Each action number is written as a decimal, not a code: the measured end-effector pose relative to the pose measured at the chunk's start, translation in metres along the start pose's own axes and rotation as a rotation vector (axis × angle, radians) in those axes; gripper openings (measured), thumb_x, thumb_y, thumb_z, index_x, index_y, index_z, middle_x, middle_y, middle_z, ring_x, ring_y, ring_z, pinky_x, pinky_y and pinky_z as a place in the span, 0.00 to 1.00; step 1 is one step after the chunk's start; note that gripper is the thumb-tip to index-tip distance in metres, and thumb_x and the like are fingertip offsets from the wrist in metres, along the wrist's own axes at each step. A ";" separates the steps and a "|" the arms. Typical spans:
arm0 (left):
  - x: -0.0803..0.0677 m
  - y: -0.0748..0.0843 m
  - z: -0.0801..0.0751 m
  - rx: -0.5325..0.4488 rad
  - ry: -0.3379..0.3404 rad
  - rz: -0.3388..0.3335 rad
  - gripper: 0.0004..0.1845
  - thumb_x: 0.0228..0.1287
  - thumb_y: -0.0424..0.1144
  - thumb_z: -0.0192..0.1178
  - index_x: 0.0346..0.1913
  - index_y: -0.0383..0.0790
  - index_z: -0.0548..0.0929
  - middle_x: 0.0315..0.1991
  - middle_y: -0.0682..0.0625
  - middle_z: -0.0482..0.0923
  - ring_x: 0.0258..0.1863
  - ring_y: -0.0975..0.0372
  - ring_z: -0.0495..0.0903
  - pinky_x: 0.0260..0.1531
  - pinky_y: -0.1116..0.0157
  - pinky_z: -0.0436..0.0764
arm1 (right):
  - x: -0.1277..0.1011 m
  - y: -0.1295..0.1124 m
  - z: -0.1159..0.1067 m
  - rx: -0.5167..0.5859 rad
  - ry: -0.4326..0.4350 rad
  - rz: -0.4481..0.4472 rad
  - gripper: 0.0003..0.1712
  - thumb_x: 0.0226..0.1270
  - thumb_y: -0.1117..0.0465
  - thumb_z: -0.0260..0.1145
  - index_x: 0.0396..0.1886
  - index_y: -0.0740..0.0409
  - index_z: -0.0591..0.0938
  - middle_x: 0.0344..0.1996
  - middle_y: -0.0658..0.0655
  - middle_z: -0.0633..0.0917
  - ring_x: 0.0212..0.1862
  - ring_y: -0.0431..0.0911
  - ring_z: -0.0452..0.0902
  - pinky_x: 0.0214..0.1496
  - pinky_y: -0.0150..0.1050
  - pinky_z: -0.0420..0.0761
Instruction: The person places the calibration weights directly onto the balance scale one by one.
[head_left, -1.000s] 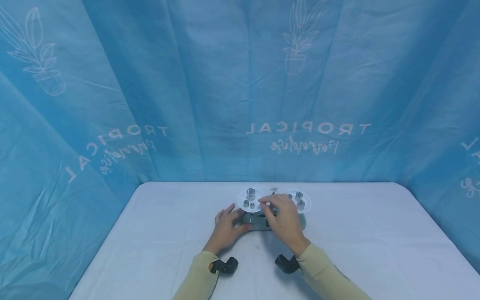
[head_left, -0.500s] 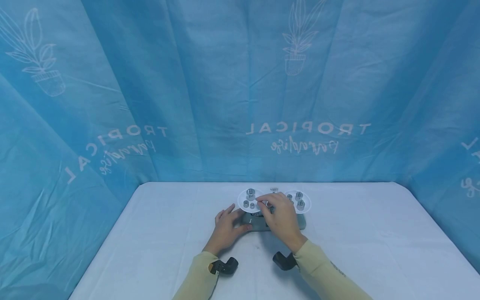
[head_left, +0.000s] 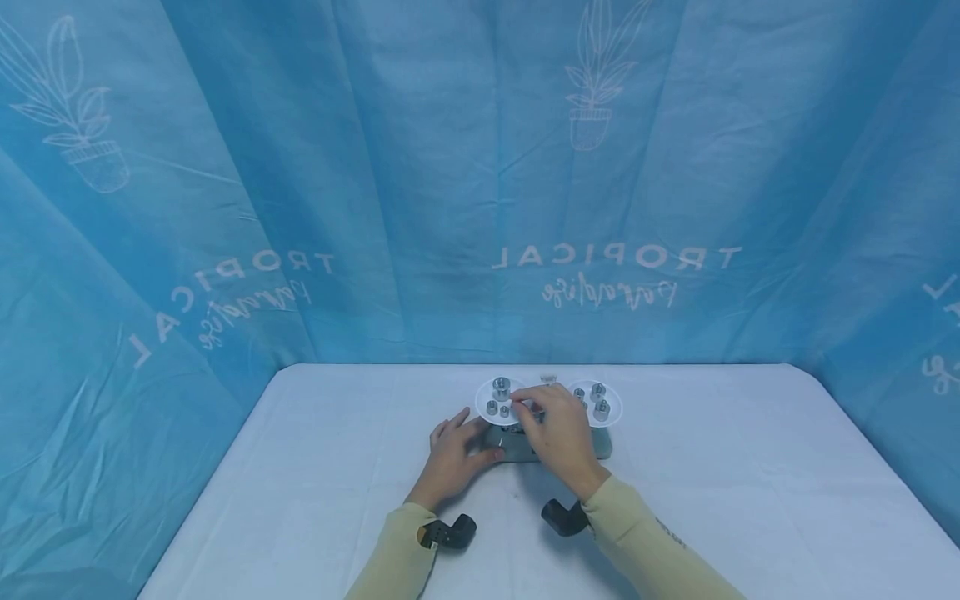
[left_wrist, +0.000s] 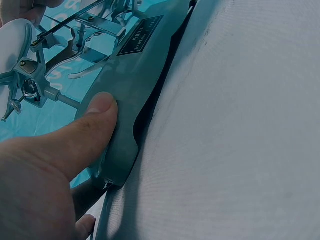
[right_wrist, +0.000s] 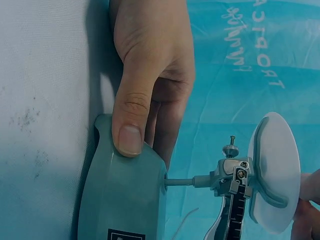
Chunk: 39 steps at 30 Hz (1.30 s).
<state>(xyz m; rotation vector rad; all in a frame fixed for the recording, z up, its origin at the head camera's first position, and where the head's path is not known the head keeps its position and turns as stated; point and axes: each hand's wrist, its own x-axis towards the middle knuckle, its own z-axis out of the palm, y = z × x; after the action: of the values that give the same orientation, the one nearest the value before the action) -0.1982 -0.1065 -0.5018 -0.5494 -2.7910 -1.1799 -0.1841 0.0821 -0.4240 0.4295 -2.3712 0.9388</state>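
A grey-green two-pan balance scale (head_left: 517, 448) stands in the head view near the table's back edge. My left hand (head_left: 450, 462) grips its left end; in the left wrist view the thumb (left_wrist: 102, 107) presses the front of the base. Several silver cylindrical weights (head_left: 502, 388) stand on the white left pan (head_left: 480, 398), and several more (head_left: 597, 392) on the right pan (head_left: 617, 402). Above the left pan's right part, my right hand (head_left: 564, 437) has thumb and forefinger tips together. Whatever may be between them is hidden. The hand also covers the scale's middle.
A white cloth covers the table (head_left: 735, 475). Blue printed curtains (head_left: 420, 208) hang behind it and at both sides. Black wrist mounts (head_left: 453, 532) stick out from both sleeves. Thin metal arms and a graduated beam (right_wrist: 236, 215) show between base and pans.
My right hand has shifted slightly left over the left pan, its fingertips nearer the weights there. The left hand and the scale have stayed put.
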 end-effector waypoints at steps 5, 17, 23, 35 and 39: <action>0.000 0.001 -0.001 -0.005 -0.003 -0.002 0.33 0.63 0.54 0.68 0.68 0.45 0.77 0.68 0.49 0.75 0.75 0.44 0.58 0.72 0.38 0.47 | 0.001 -0.002 0.001 -0.023 -0.001 0.015 0.06 0.62 0.64 0.74 0.38 0.51 0.90 0.33 0.49 0.90 0.34 0.42 0.79 0.37 0.40 0.77; 0.000 -0.002 0.002 0.013 -0.001 0.003 0.34 0.63 0.55 0.67 0.68 0.43 0.77 0.68 0.48 0.75 0.75 0.43 0.59 0.72 0.38 0.48 | 0.002 -0.004 0.000 -0.039 -0.009 0.013 0.06 0.59 0.65 0.76 0.36 0.53 0.91 0.33 0.50 0.91 0.35 0.44 0.80 0.49 0.47 0.82; 0.000 -0.001 0.001 0.010 -0.006 -0.006 0.34 0.63 0.55 0.67 0.69 0.44 0.76 0.68 0.48 0.74 0.75 0.44 0.58 0.73 0.39 0.47 | 0.003 -0.005 0.001 -0.047 -0.026 0.037 0.06 0.60 0.64 0.75 0.37 0.52 0.90 0.35 0.51 0.91 0.39 0.47 0.82 0.50 0.48 0.82; 0.000 -0.002 0.001 0.016 -0.003 0.008 0.33 0.63 0.55 0.67 0.68 0.44 0.77 0.67 0.48 0.75 0.75 0.44 0.59 0.72 0.38 0.48 | 0.001 -0.002 -0.001 -0.026 -0.013 0.034 0.07 0.60 0.64 0.75 0.39 0.52 0.90 0.36 0.51 0.90 0.43 0.48 0.83 0.52 0.49 0.82; 0.000 -0.001 0.001 0.022 -0.005 -0.002 0.33 0.63 0.54 0.68 0.68 0.45 0.77 0.67 0.49 0.75 0.75 0.45 0.58 0.73 0.39 0.47 | 0.001 -0.001 -0.004 -0.022 0.004 0.012 0.08 0.60 0.65 0.74 0.39 0.53 0.90 0.37 0.51 0.90 0.46 0.50 0.83 0.52 0.49 0.82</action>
<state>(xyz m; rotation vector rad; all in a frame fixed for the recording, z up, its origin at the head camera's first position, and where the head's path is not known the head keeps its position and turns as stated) -0.1989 -0.1067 -0.5031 -0.5492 -2.8059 -1.1489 -0.1829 0.0839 -0.4208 0.4046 -2.3805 0.9172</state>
